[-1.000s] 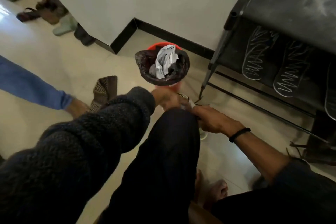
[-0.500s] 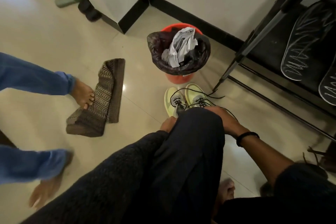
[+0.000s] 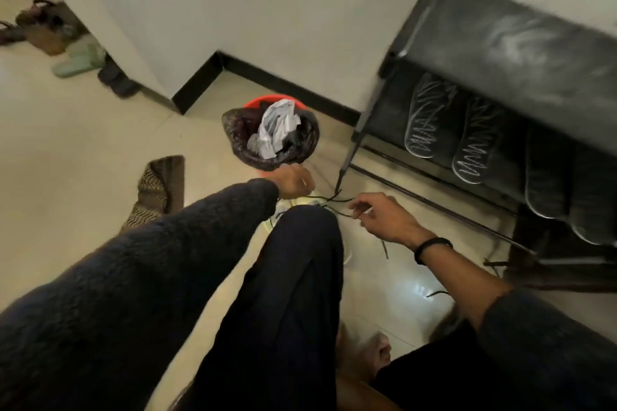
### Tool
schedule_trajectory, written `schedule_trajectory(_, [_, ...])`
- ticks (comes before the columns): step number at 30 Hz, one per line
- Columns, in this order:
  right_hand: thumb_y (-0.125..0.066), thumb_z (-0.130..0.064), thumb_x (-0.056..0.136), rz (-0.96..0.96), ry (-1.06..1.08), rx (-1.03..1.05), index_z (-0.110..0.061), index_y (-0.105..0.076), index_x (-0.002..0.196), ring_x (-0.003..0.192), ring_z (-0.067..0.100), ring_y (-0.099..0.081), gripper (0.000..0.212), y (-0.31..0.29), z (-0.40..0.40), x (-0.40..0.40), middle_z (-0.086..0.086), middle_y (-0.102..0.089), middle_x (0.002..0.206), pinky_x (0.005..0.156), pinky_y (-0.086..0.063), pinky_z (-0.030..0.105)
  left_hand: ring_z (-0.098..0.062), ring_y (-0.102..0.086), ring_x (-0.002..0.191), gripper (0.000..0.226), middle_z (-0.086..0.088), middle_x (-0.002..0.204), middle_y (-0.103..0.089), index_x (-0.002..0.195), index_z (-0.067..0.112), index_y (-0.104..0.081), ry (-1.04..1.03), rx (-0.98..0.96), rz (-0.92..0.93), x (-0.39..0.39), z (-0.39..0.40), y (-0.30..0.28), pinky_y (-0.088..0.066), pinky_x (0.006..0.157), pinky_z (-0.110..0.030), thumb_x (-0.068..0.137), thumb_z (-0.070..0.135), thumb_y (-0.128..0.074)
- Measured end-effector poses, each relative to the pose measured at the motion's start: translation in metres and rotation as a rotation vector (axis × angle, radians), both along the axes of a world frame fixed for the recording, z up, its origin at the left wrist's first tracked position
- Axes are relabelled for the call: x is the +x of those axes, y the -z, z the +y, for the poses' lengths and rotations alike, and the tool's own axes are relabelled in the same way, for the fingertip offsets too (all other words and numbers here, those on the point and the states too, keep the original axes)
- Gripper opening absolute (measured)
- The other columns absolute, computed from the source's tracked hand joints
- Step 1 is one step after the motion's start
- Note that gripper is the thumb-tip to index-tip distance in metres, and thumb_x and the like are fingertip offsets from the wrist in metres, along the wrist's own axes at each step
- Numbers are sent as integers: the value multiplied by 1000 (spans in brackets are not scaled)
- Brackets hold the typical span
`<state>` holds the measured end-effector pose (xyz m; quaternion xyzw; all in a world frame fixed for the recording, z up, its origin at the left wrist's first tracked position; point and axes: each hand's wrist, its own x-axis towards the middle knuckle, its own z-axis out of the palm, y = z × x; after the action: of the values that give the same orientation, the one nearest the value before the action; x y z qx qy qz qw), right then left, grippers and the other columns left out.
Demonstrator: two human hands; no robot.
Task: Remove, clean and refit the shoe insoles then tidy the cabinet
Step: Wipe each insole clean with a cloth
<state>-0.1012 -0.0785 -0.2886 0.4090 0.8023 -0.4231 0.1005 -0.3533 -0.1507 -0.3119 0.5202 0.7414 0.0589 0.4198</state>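
A yellow-green shoe (image 3: pixel 302 201) lies on the floor in front of my raised knee, which hides most of it. Its black shoelace (image 3: pixel 335 200) trails loose to the right. My left hand (image 3: pixel 295 182) is down at the shoe's top with fingers curled; my knee hides what they hold. My right hand (image 3: pixel 380 217) pinches the shoelace's end between thumb and fingers, right of the shoe. Two pale patterned insoles (image 3: pixel 430 117) and two dark insoles (image 3: pixel 547 177) lie side by side on the middle shelf of the black shoe rack (image 3: pixel 500 40).
A red bin (image 3: pixel 267 100) lined with a black bag and holding crumpled paper stands just beyond the shoe. A folded brown mat (image 3: pixel 160 190) lies at the left. Slippers (image 3: pixel 80 58) sit past the wall corner, far left. My bare foot (image 3: pixel 370 354) rests below.
My view has tilted, and the shoes have slipped behind my knee. My right hand has drawn away to the right with the lace. The person in blue at the left is out of sight.
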Motion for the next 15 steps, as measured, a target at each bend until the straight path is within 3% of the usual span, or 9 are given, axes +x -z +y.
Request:
schedule_trajectory(4, [-52, -10, 91, 111, 70, 89, -30, -68, 107, 83, 6, -67, 31, -49, 3, 21, -12, -72, 95, 80, -56, 27, -13, -70, 91, 15, 1, 101, -75, 104, 20, -75, -32, 135, -90, 19, 8, -75, -53, 78, -21, 93, 19, -65])
schedule_trajectory(8, [-58, -14, 92, 192, 297, 104, -30, -68, 107, 77, 5, -72, 24, -84, 8, 63, -10, -75, 92, 72, -58, 27, -17, -74, 87, 17, -4, 97, -76, 105, 12, -73, -139, 254, -345, 76, 17, -122, -60, 79, -27, 96, 25, -67])
schedule_trajectory(11, [-62, -10, 91, 311, 706, 73, -17, -71, 98, 73, 15, -75, 13, -93, 8, 101, 0, -76, 85, 68, -61, 31, -23, -75, 92, 28, -8, 96, -77, 105, 9, -73, -351, 256, -577, 141, 32, -121, -61, 82, -32, 95, 35, -69])
schedule_trajectory(13, [-64, -7, 92, 457, 1065, -53, -7, -71, 93, 71, 24, -73, 7, -91, 10, 127, 10, -74, 81, 70, -61, 36, -25, -74, 94, 33, -12, 102, -77, 110, 5, -72, -435, 139, -766, 189, 43, -110, -60, 87, -35, 95, 35, -69])
schedule_trajectory(15, [-69, -14, 94, 551, 1360, -181, -5, -68, 96, 68, 23, -69, 10, -84, 14, 156, 13, -71, 78, 69, -61, 37, -24, -72, 95, 35, -11, 105, -75, 116, 5, -69, -450, -19, -914, 238, 56, -99, -58, 91, -37, 95, 33, -69])
